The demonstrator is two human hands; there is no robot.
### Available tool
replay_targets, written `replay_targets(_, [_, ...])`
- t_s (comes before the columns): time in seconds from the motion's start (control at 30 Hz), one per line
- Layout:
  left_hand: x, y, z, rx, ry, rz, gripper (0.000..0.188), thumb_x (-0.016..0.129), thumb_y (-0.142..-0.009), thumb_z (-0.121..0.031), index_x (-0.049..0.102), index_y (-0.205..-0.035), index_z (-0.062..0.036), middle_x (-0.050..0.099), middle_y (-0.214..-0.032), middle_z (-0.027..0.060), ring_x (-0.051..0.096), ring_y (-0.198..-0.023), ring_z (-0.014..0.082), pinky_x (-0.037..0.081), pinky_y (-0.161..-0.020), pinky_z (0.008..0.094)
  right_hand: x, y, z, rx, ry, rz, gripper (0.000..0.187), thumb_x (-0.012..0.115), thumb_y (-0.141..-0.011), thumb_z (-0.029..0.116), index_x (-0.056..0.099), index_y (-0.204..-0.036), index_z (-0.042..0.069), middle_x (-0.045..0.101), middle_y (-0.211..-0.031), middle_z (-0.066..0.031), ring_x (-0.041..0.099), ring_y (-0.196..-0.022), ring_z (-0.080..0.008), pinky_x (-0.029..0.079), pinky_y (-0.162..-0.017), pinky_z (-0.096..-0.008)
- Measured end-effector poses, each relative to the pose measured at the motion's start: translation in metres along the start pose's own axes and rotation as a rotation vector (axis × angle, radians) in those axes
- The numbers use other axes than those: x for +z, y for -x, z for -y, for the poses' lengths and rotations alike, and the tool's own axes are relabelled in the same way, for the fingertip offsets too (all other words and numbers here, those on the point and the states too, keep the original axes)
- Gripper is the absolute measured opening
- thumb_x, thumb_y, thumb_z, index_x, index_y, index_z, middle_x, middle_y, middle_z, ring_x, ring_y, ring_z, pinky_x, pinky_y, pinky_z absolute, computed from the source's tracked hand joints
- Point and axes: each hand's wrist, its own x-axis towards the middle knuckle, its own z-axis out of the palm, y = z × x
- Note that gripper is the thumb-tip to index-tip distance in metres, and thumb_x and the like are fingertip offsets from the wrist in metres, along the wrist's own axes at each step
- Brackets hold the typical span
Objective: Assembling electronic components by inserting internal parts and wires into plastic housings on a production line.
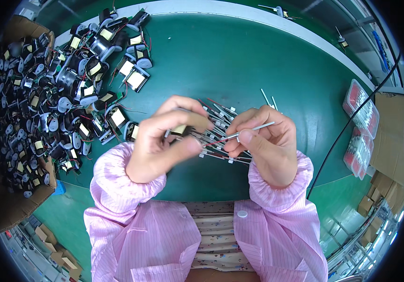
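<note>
Above the middle of the green table my left hand (152,143) is curled, slightly blurred, around a small black part with a pale yellow pad (179,129). Much of that part is hidden by the fingers. To its right, the thumb and fingers of my right hand (275,148) pinch a thin silvery rod (264,125). A red wire (218,142) runs from the rod toward the left hand. Behind and beneath both hands lies a loose pile of similar thin rods (220,123) with small white connectors and dark and red wires.
Many black-and-grey parts (99,47) with yellow pads heap up at the left, spilling from a cardboard box (39,199). Two loose rods (269,97) lie beyond my right hand. At the right edge stand clear plastic boxes (362,109) of rods, near a black cable (340,134).
</note>
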Motion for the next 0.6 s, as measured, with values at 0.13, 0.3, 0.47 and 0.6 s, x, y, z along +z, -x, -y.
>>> replay_targets(0.13, [0.015,0.006,0.011,0.041,-0.117,-0.129,0.011,0.069,-0.076,0.004,0.067,-0.086,0.0007,0.055,-0.105,0.0086,0.053,-0.073,0.0076,0.042,-0.059,0.0196,0.009,-0.002,-0.010,-0.027,0.123,-0.043,0.007,0.061,-0.085,-0.007,0.058,-0.090,-0.004,0.062,-0.096,-0.0189,0.068,-0.082,-0.0255,0.059,-0.070,-0.0327])
replay_targets(0.3, [0.014,0.008,0.008,0.028,-0.187,-0.175,0.006,0.066,-0.077,0.006,0.066,-0.081,0.0011,0.055,-0.103,0.0083,0.052,-0.071,0.0061,0.040,-0.056,0.0187,0.013,-0.003,-0.021,-0.105,0.254,-0.043,0.010,0.063,-0.082,-0.009,0.058,-0.089,-0.005,0.061,-0.097,-0.0162,0.066,-0.085,-0.0209,0.059,-0.072,-0.0293])
replay_targets(0.47, [0.017,0.010,0.007,0.021,-0.104,-0.128,0.008,0.065,-0.077,0.008,0.066,-0.082,0.0021,0.056,-0.102,0.0093,0.058,-0.076,0.0102,0.044,-0.061,0.0207,0.019,-0.003,-0.023,-0.160,0.407,0.002,0.010,0.066,-0.078,-0.012,0.059,-0.082,-0.006,0.059,-0.097,-0.0149,0.064,-0.085,-0.0188,0.058,-0.073,-0.0293])
replay_targets(0.6, [0.011,0.008,0.001,-0.023,-0.104,-0.117,0.009,0.065,-0.076,0.008,0.066,-0.082,0.0019,0.057,-0.101,0.0094,0.060,-0.080,0.0126,0.046,-0.065,0.0229,0.019,-0.005,-0.021,-0.210,0.467,-0.026,0.010,0.067,-0.078,-0.012,0.060,-0.080,-0.005,0.059,-0.097,-0.0154,0.064,-0.083,-0.0192,0.058,-0.073,-0.0303])
